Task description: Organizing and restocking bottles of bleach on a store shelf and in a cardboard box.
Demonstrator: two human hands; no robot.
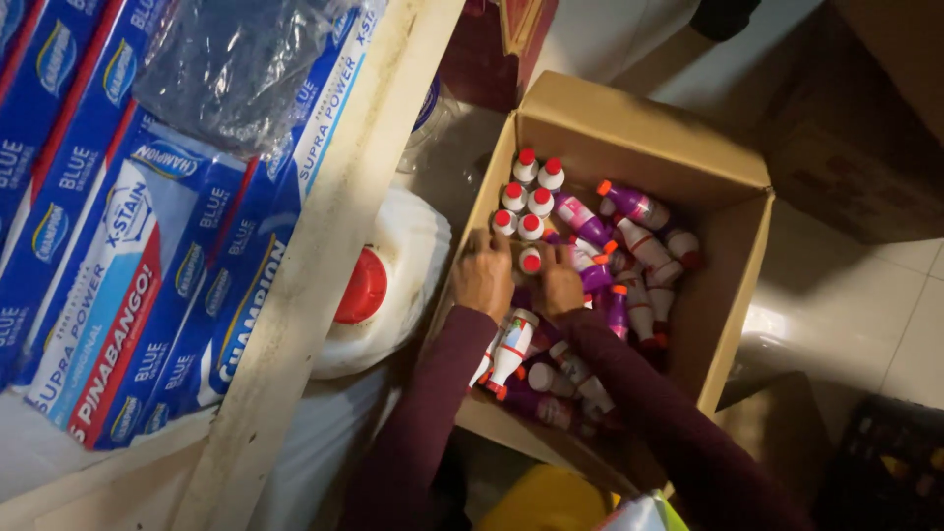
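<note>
An open cardboard box (733, 270) on the floor holds several small white and purple bottles with red caps. Some white bottles (531, 192) stand upright in the box's far left corner; others, like a purple bottle (634, 205), lie loose. My left hand (482, 275) and my right hand (559, 280) are both down in the box, side by side around an upright white bottle (529, 261). Fingers are curled over the bottles; the grip is hidden. Both arms wear dark maroon sleeves.
A wooden shelf edge (324, 246) runs diagonally at left, with blue detergent packs (147, 256) stacked behind it. A white jug with a red cap (364, 285) stands beside the box. Another cardboard box (865, 128) sits at the upper right, a dark crate (885, 462) at the lower right.
</note>
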